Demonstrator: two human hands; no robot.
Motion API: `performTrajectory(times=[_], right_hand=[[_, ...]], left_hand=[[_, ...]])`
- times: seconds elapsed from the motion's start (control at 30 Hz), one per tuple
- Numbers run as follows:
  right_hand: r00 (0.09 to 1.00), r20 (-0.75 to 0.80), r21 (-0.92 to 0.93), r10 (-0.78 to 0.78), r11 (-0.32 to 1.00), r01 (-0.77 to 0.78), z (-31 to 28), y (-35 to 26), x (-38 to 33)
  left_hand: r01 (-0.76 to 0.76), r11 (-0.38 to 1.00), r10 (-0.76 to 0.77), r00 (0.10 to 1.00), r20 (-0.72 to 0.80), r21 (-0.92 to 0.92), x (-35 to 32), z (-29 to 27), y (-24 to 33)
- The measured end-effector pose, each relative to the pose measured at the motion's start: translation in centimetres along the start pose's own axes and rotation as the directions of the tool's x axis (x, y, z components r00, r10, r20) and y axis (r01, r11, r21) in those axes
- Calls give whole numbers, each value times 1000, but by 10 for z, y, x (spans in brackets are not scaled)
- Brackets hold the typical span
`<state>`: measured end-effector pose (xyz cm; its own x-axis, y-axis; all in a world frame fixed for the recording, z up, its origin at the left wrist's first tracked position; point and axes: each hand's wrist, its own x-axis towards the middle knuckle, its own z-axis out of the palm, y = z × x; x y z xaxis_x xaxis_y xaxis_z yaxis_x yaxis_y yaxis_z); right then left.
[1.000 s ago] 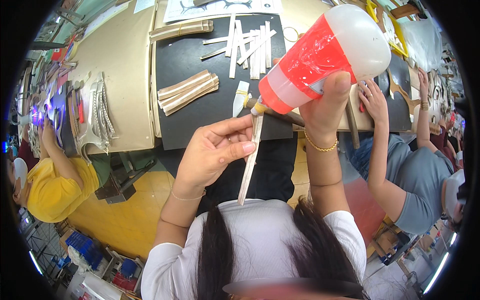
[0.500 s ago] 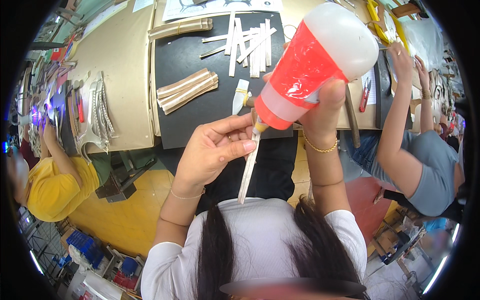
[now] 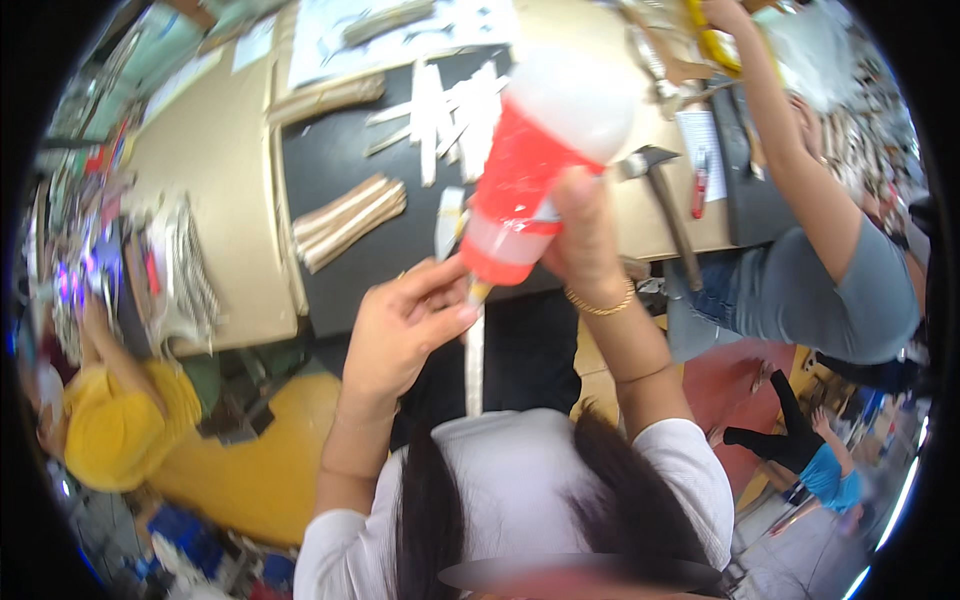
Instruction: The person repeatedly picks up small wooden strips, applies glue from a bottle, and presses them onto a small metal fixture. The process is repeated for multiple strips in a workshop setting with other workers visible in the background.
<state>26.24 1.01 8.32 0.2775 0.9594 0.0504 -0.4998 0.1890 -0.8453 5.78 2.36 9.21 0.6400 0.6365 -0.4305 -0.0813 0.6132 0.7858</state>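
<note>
Between the thumb and fingers of my left hand (image 3: 405, 325) is a thin pale strip (image 3: 474, 370), its lower end pointing at my body. My right hand (image 3: 585, 225) grips a squeeze bottle (image 3: 525, 175) with a clear base and red wrapping, tilted upside down. The bottle's narrow tip meets the strip's upper end, right by my left thumb. On the black board (image 3: 350, 285) beyond lie a bundle of brown and white strips (image 3: 350, 220), several loose white strips (image 3: 430, 120) and a small white brush or spatula (image 3: 449, 222), partly covered by the bottle.
Right of the bottle, a hammer (image 3: 665, 200) lies on the table near a red cutter (image 3: 699, 190). Another strip bundle (image 3: 330, 98) rests at the board's far left. One person in grey (image 3: 850, 295) works at my right, another in yellow (image 3: 115, 420) at my left.
Both hands, with the bottle and strip, have shifted slightly left and down in the picture, and the whole view has turned. The bottle tip stays at the strip's upper end.
</note>
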Motion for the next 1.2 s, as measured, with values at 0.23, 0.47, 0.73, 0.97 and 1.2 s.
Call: performTrajectory(times=[0.23,0.47,0.73,0.97,1.2], right_hand=[[980,-111,332,166,935,-121,-12,-29,39],[992,-93,125,89,989,-77,-74,-90,124],[876,-483,494,4,827,268,-173,-106,256],[793,-608,618,-35,607,500,-263,-91,313],[750,-662,604,3,594,531,-324,-92,332]], left_hand=[[-116,991,115,993,-16,-71,7,-5,-3],[-75,987,79,997,25,-142,8,-13,-11],[-34,998,32,999,-30,-61,14,-9,-12],[-28,997,22,996,-84,-68,22,-20,-8],[39,998,-44,994,-97,-51,29,-18,-14]])
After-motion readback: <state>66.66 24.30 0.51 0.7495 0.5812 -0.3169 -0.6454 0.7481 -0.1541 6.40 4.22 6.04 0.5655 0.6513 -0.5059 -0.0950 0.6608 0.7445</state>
